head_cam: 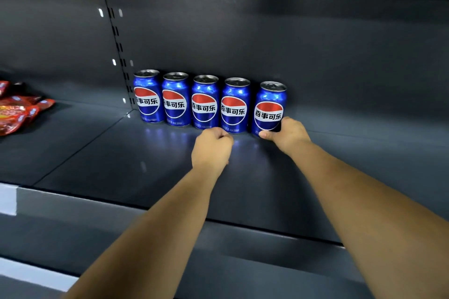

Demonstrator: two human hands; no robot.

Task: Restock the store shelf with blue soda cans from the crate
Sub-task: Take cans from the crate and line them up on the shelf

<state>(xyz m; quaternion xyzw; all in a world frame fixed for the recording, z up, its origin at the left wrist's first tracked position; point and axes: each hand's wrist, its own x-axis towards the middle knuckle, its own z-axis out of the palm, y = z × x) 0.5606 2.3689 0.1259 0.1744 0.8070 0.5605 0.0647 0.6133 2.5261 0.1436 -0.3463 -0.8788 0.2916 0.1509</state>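
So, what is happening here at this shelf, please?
A person is stocking a dark shelf with blue soda cans. Five cans stand upright in a row against the back wall. The right hand grips the fifth can, the rightmost one, low at its base; this can stands slightly apart from the fourth can. The left hand is curled and holds nothing, just in front of the row. Red snack packets lie on the neighbouring shelf section to the left.

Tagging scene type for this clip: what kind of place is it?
Likely a retail store aisle: dark metal shelf with a slotted upright, a row of blue soda cans faced forward, red snack packets alongside.
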